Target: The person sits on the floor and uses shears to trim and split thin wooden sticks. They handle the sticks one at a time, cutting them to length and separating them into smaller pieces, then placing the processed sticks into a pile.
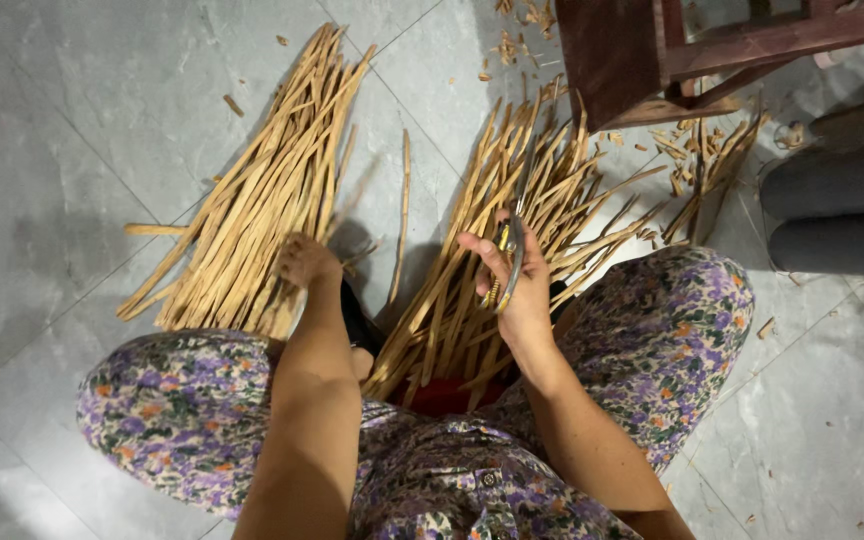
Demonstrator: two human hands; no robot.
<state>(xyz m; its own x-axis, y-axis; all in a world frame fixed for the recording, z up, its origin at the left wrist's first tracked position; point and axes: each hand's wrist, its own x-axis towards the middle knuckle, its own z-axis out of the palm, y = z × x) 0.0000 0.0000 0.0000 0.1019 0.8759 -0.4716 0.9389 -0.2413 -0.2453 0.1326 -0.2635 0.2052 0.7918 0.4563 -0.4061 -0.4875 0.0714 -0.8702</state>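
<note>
With a curved knife gripped in the right hand and the left hand closed on a strip in the left bundle, fingers could be nicked if the blade is swung close.

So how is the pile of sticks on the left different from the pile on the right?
The left pile lies neat, its sticks nearly parallel; the right pile fans out messily in many directions. The left hand reaches down onto the left pile, while the right hand, holding a metal blade, is over the right pile. Both are thin tan strips on the grey tiled floor.
</note>
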